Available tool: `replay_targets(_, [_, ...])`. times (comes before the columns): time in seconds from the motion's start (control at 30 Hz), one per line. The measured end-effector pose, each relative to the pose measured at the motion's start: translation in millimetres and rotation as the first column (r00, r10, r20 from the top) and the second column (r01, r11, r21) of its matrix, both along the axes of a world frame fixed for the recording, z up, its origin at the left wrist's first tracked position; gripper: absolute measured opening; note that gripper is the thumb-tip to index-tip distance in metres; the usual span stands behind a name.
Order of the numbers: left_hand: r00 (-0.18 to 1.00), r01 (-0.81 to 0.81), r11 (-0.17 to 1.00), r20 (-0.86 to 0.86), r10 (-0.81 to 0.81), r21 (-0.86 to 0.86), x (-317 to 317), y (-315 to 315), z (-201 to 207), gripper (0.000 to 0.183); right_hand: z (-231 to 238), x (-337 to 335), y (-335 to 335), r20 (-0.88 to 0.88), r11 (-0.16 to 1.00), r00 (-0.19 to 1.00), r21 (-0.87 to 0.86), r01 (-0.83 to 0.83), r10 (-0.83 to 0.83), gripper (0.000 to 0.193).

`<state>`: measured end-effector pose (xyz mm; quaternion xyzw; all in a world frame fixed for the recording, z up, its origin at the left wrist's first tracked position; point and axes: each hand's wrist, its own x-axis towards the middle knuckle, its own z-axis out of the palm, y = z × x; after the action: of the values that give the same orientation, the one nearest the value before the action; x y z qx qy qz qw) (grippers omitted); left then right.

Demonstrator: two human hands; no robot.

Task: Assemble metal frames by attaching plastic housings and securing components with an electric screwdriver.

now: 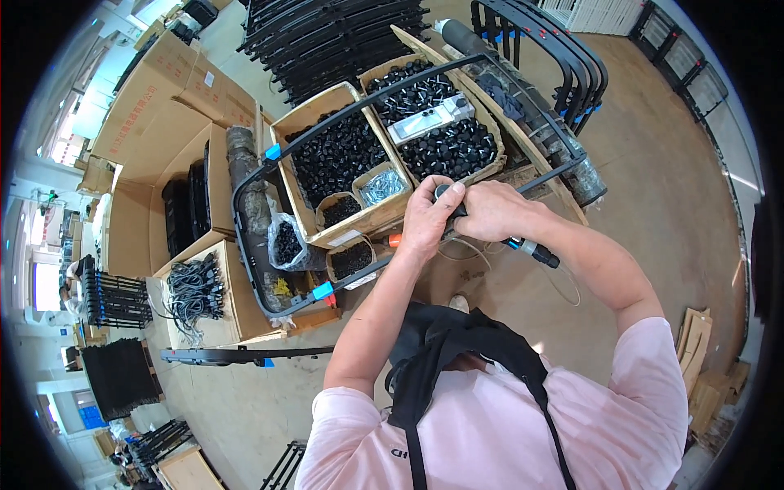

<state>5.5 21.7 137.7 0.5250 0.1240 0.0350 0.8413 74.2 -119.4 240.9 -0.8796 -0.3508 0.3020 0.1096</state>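
Observation:
A black tubular frame (pixel 359 100) with blue tape pieces lies tilted across boxes of small parts. Both my hands meet over its near bar. My left hand (pixel 429 219) is closed, with fingers curled around a small dark round piece (pixel 442 193) whose kind is partly hidden. My right hand (pixel 496 211), touching the left, is wrapped around a power screwdriver (pixel 535 251). The tool's black and blue rear end sticks out below that hand, and its front is mostly covered by my fingers. Just beyond my hands is a carton of black-headed bolts (pixel 447 149).
A wooden-edged box of black caps (pixel 339 159) holds a smaller box of silver screws (pixel 382 188). A plastic bag of black parts (pixel 287 245) sits at left, near black cables (pixel 196 286). Stacked black frames (pixel 327 37) stand behind. A thin hose (pixel 576 286) hangs at right.

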Motion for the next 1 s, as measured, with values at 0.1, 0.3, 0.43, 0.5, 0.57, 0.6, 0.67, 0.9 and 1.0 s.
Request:
replay_targets(0.1, [1.000, -0.010, 1.000, 0.016, 0.010, 0.021, -4, 1, 0, 0.021, -1, -3, 0, 0.013, 0.999, 1.000, 0.033, -0.018, 0.018, 0.036])
replay_targets(0.3, [0.998, -0.027, 0.992, 0.059, 0.020, 0.122, -20, -2, -8, 0.023, -9, -9, -3, 0.051, 0.996, 0.995, 0.008, -0.084, 0.084, 0.037])
replay_targets(0.43, [0.996, -0.075, 0.989, 0.048, 0.070, 0.131, -20, -5, -10, 0.025, -13, -8, -3, 0.045, 0.996, 0.995, 0.028, -0.089, 0.088, 0.038])
replay_targets(0.5, [0.997, -0.072, 0.989, 0.051, 0.065, 0.132, -19, -6, -11, 0.025, -20, -5, -4, 0.027, 0.995, 0.995, 0.030, -0.094, 0.093, 0.039])
replay_targets(0.57, [0.997, -0.066, 0.989, 0.050, 0.060, 0.134, -20, -7, -14, 0.026, -20, -8, -4, 0.017, 0.996, 0.996, 0.036, -0.084, 0.083, 0.039])
replay_targets(0.6, [0.996, -0.068, 0.987, 0.065, 0.060, 0.144, -21, -6, -15, 0.026, -20, -9, -4, 0.008, 0.996, 0.997, 0.042, -0.075, 0.074, 0.039])
replay_targets(0.67, [0.996, -0.061, 0.987, 0.078, 0.050, 0.151, -22, -7, -15, 0.025, -20, -9, -7, 0.006, 0.997, 0.998, 0.059, -0.055, 0.055, 0.039])
replay_targets(0.9, [0.998, -0.041, 0.984, 0.052, 0.033, 0.172, -22, -8, -7, 0.029, -22, 4, -6, -0.030, 0.992, 0.992, -0.004, -0.122, 0.122, 0.045])
replay_targets(1.0, [0.998, -0.052, 0.978, 0.056, 0.041, 0.201, -24, -8, -8, 0.028, -25, 3, -9, -0.027, 0.996, 0.996, 0.003, -0.090, 0.090, 0.049])
